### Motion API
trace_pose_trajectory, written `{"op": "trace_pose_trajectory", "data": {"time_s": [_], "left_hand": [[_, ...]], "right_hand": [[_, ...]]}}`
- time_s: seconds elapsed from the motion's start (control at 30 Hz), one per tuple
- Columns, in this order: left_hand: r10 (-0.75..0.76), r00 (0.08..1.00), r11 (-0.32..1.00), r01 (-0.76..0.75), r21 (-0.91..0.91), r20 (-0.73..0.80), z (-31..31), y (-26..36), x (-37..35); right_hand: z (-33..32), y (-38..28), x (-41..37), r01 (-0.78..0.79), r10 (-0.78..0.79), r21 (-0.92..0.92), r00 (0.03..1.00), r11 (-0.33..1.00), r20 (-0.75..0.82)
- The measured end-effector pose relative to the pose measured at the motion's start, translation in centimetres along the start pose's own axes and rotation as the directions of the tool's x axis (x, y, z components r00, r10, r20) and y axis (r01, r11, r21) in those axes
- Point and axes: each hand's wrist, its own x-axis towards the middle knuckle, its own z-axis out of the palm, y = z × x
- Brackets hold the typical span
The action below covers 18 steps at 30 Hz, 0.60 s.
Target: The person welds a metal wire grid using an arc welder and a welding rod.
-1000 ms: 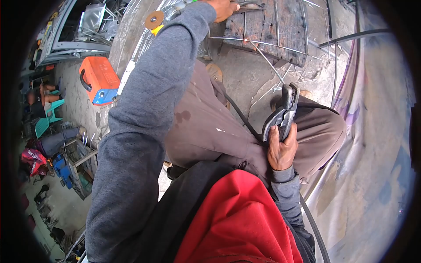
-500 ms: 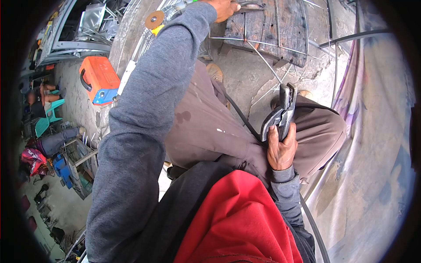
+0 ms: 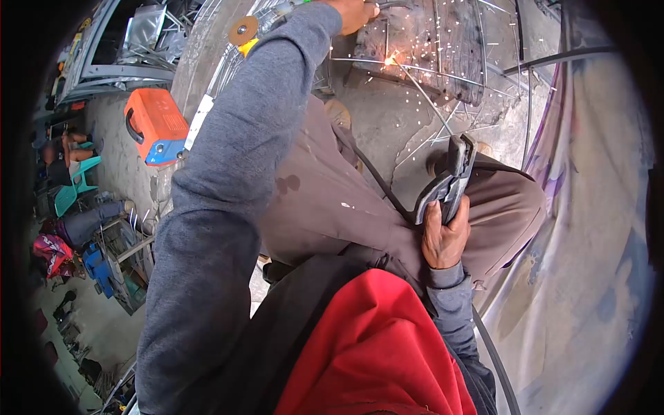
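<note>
My right hand (image 3: 445,238) is wrapped round the handle of a welding electrode holder (image 3: 453,173) above my knee. Clamped in its jaws is a thin welding electrode (image 3: 425,95), whose far tip meets a joint of the thin metal rods (image 3: 443,72). A bright arc glows there and sparks fly outward. Those rods lie across a scorched wooden block (image 3: 460,41). At the top edge my left hand (image 3: 354,14) is closed beside the block, near a dark curved piece; what it grips is partly cut off by the frame.
An orange and blue welding machine (image 3: 158,128) stands on the floor at left. An angle grinder disc (image 3: 243,30) lies near my left forearm. A dark cable (image 3: 380,181) crosses by my legs, and a draped sheet (image 3: 581,207) hangs at right. Another person (image 3: 66,155) sits far left.
An arc and spreading sparks have appeared at the rod joint. My right hand has tilted the electrode holder slightly to the right. My left arm stays almost still.
</note>
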Motion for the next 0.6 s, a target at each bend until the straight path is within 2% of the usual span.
{"op": "trace_pose_trajectory", "data": {"time_s": [0.03,0.07,0.1,0.2,0.33,0.4,0.6], "left_hand": [[-0.369,0.927,0.798,0.276,-0.536,-0.071,-1.0,0.7,-1.1],[-0.67,0.739,0.279,0.34,-0.898,0.071,-2.3,1.1,-1.9],[-0.623,0.764,0.219,0.375,-0.901,0.167,-3.2,0.9,-2.0],[-0.669,0.737,0.279,0.373,-0.885,0.1,-3.6,1.3,-2.6],[-0.661,0.741,0.273,0.383,-0.883,0.117,-3.3,1.1,-2.5],[-0.673,0.737,0.29,0.348,-0.892,0.069,-2.9,1.2,-2.4],[-0.65,0.75,0.271,0.38,-0.884,0.123,-3.5,1.1,-2.5]], "right_hand": [[0.0,0.1,-0.1,-0.019,0.018,-0.016,1.0,1.0,-0.003],[0.0,0.2,-0.1,-0.037,0.037,-0.031,0.999,0.999,-0.008],[0.0,0.3,-0.1,-0.039,0.039,-0.031,0.999,0.999,-0.007],[-0.1,-0.1,0.0,-0.026,0.026,-0.022,1.0,0.999,-0.008],[0.1,0.2,-0.1,-0.028,0.028,-0.013,1.0,1.0,-0.012],[0.1,0.4,-0.1,-0.008,0.007,-0.024,1.0,1.0,-0.01],[0.1,0.5,-0.1,0.006,-0.006,-0.049,1.0,0.999,-0.008]]}}
